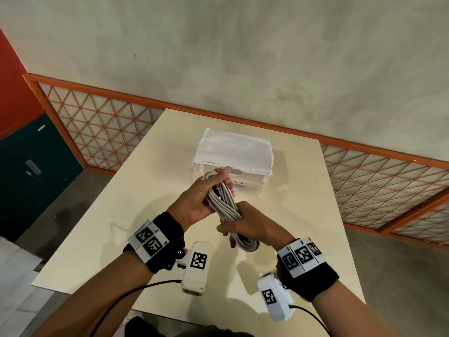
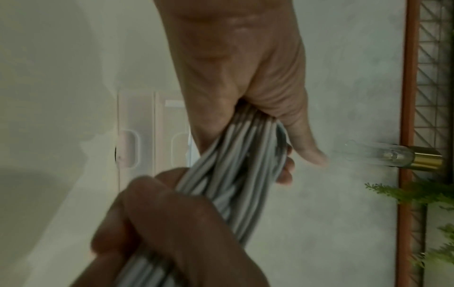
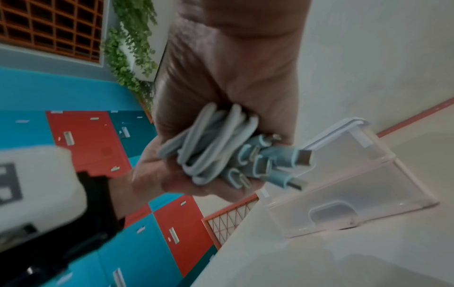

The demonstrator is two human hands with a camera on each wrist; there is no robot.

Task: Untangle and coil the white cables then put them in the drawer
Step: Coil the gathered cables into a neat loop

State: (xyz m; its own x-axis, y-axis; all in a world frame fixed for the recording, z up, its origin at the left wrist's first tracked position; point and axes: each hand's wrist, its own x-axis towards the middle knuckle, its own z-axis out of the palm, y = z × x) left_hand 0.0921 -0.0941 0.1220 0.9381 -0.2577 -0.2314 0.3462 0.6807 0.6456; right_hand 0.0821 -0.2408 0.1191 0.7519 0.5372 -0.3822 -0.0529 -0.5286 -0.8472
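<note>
A bundle of white cables (image 1: 224, 203) is held above the cream table (image 1: 136, 190), gathered into a long coil. My left hand (image 1: 204, 193) grips its far end and my right hand (image 1: 245, 222) grips its near end, where loops (image 1: 246, 243) hang out below the fist. The left wrist view shows the cable strands (image 2: 236, 174) running between both fists. In the right wrist view the folded cables (image 3: 213, 143) and several plugs (image 3: 270, 165) stick out of the fist. Just behind the hands stands the translucent drawer unit (image 1: 252, 176), its drawers closed.
The drawer unit's white lid (image 1: 233, 147) sits near the table's far edge, and its handle recesses (image 3: 334, 213) face me. An orange lattice railing (image 1: 102, 122) runs behind the table. Coloured lockers (image 3: 93, 139) and plants (image 3: 132, 48) stand to the left.
</note>
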